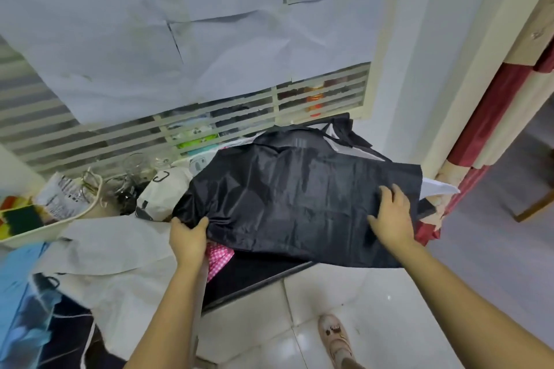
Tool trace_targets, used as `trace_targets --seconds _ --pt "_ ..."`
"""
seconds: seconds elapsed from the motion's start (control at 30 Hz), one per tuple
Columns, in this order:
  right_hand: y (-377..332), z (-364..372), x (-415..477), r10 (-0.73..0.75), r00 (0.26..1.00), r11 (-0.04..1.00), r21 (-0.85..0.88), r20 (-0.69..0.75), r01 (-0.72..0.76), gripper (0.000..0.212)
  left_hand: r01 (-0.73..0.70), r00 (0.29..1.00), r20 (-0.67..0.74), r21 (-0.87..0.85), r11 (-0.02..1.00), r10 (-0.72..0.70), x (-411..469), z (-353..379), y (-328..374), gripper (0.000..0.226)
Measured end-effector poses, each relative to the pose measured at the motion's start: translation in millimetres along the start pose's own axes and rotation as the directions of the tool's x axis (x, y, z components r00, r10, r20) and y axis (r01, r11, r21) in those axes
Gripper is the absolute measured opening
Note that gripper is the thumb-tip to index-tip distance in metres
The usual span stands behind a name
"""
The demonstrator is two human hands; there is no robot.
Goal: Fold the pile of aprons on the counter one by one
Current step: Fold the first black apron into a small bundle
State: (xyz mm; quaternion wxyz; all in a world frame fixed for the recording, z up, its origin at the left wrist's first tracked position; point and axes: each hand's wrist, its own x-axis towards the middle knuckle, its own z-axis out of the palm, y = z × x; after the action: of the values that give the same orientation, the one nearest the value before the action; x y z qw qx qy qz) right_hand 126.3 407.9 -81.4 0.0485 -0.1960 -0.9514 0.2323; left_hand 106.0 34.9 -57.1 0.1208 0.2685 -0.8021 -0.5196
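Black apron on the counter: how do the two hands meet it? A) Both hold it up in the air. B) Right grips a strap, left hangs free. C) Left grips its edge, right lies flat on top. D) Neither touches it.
C: the left hand pinches the near edge of the black apron, and the right hand rests flat on it, fingers straight.

L grip (pixel 189 237) curled, thumb on top, R grip (pixel 392 219) flat, fingers spread
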Motion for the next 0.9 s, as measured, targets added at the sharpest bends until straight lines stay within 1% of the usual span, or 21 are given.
trace_targets --seconds 0.03,0.1,0.13,0.17,0.2,0.23,0.27,0.3,0.37,0.43,0.47,0.53,0.57,0.6,0.63,0.67,0.7,0.73,0.8,0.83,0.9 --pt "-12.5 7.2 4.2 -0.071 0.997 0.997 0.013 0.021 0.071 0.073 0.008 1.0 -0.016 0.007 1.0 -0.008 -4.6 -0.6 -4.0 0.028" --pt "-33.2 19.7 12.0 -0.163 0.979 0.986 0.06 0.124 0.156 0.079 -0.013 1.0 -0.005 0.05 0.999 0.013 -14.9 -4.6 -11.4 0.016" --pt "-42.0 26.2 17.7 -0.204 0.962 0.979 0.067 0.182 0.195 0.081 -0.041 0.999 -0.003 0.077 0.996 0.041 -15.9 -7.1 -15.7 0.017" --pt "-48.7 33.1 23.7 -0.242 0.944 0.97 0.075 0.223 0.23 0.082 -0.061 0.998 0.001 0.078 0.995 0.061 -15.9 -9.8 -17.0 0.025" --pt "-55.1 38.7 30.6 -0.26 0.93 0.965 0.083 0.26 0.247 0.084 -0.068 0.998 0.017 0.051 0.996 0.068 -12.2 -13.2 -18.8 0.038" --pt "-58.8 43.0 36.7 -0.271 0.918 0.963 0.093 0.288 0.255 0.086 -0.061 0.997 0.05 0.006 0.998 0.061 -9.4 -17.1 -17.8 0.053" --pt "-62.9 47.2 44.7 -0.273 0.908 0.962 0.1 0.317 0.254 0.088 -0.027 0.997 0.077 -0.058 0.998 0.031 -3.5 -21.6 -15.5 0.062" --pt "-64.5 50.9 52.0 -0.268 0.901 0.963 0.096 0.341 0.25 0.09 0.038 0.994 0.107 -0.146 0.989 -0.023 0.4 -24.9 -9.9 0.062" --pt "-67.8 57.1 68.2 -0.253 0.892 0.967 0.065 0.374 0.247 0.091 0.17 0.979 0.163 -0.321 0.932 -0.122 11.7 -30.1 0.9 0.046" --pt "-69.0 62.2 81.2 -0.235 0.895 0.97 0.03 0.38 0.242 0.089 0.193 0.98 0.118 -0.371 0.908 -0.16 22.2 -32.9 6.9 0.05" --pt "-69.1 64.9 85.8 -0.224 0.897 0.972 0.021 0.381 0.234 0.088 0.173 0.985 0.081 -0.355 0.919 -0.154 28.5 -33.1 6.4 0.057" --pt "-69.3 72.3 93.0 -0.208 0.899 0.974 0.001 0.384 0.225 0.086 0.12 0.993 0.014 -0.252 0.96 -0.12 37.0 -36.1 6.4 0.074" --pt "-70.2 76.8 96.4 -0.201 0.896 0.974 -0.013 0.396 0.224 0.085 0.081 0.997 0.008 -0.165 0.983 -0.081 41.0 -37.5 5.8 0.071" --pt "-70.6 79.8 98.2 -0.192 0.891 0.975 -0.02 0.411 0.22 0.084 0.032 0.999 0.027 -0.057 0.998 -0.03 45.4 -39.1 4.8 0.06" --pt "-71.5 83.1 100.1 -0.185 0.885 0.976 -0.026 0.426 0.217 0.083 -0.034 0.997 0.073 0.063 0.997 0.03 48.3 -39.8 6.5 0.043" --pt "-72.3 85.1 101.6 -0.178 0.881 0.977 -0.028 0.439 0.211 0.082 -0.104 0.99 0.12 0.203 0.974 0.081 50.6 -40.2 8.9 0.025" --pt "-73.3 87.3 103.3 -0.17 0.877 0.978 -0.03 0.449 0.205 0.082 -0.165 0.981 0.153 0.324 0.932 0.12 53.1 -40.9 9.5 0.016" --pt "-74.2 87.9 104.2 -0.161 0.876 0.98 -0.033 0.454 0.197 0.081 -0.207 0.974 0.171 0.403 0.891 0.149 54.2 -40.8 10.1 0.022" --pt "-74.6 89.7 106.5 -0.152 0.877 0.982 -0.031 0.456 0.187 0.081 -0.244 0.969 0.154 0.458 0.855 0.195 57.2 -41.6 10.0 0.037" --pt "-74.7 90.7 107.9 -0.153 0.874 0.982 -0.026 0.46 0.186 0.082 -0.261 0.965 0.133 0.441 0.859 0.225 56.8 -43.7 15.0 0.036" --pt "-74.3 90.6 111.3 -0.151 0.862 0.983 -0.02 0.484 0.183 0.084 -0.293 0.955 0.062 0.324 0.899 0.289 49.8 -49.7 29.6 0.023"
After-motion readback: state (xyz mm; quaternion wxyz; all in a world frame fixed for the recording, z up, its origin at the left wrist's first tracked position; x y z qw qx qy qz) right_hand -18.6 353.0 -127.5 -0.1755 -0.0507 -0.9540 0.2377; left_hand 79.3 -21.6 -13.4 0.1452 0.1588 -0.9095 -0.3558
